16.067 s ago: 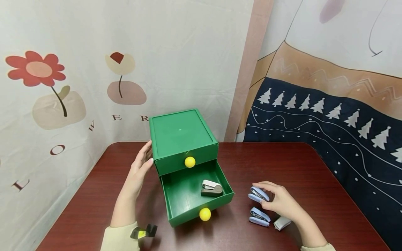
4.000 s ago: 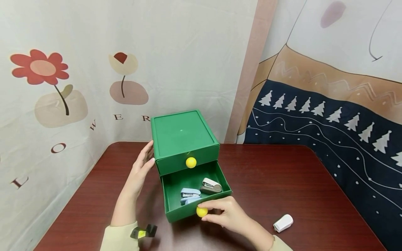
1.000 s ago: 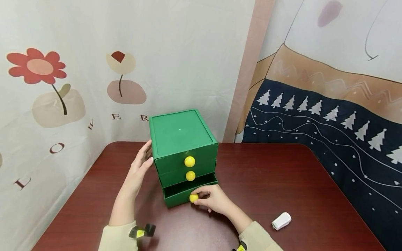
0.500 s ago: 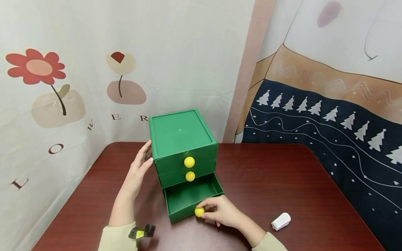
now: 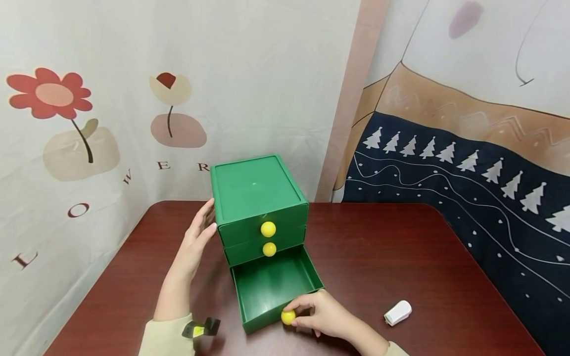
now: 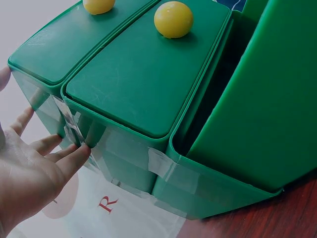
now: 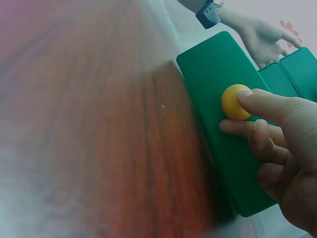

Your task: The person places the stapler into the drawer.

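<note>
A green drawer cabinet [image 5: 256, 190] stands on the table with three yellow knobs down its front. Its two upper drawers are pushed in. The bottom drawer [image 5: 272, 279] is pulled far out, its bare green floor showing. My right hand [image 5: 329, 315] pinches the bottom drawer's yellow knob [image 5: 288, 317] between thumb and forefinger; the right wrist view shows the same grip, other fingers curled below. With fingers extended, my left hand [image 5: 194, 242] rests on the cabinet's left side; in the left wrist view its fingertips touch taped seams [image 6: 69, 121] there.
A small white stapler [image 5: 398, 313] lies on the dark red table [image 5: 378, 247], right of my right hand. Behind the table hang a pale curtain with flowers [image 5: 267, 99] and a navy cloth with white trees [image 5: 445, 173].
Two blue staplers went from the table into the middle drawer, beside a grey-white one, and that drawer was pushed in. Within the last second my right hand pulled the bottom drawer further out.
</note>
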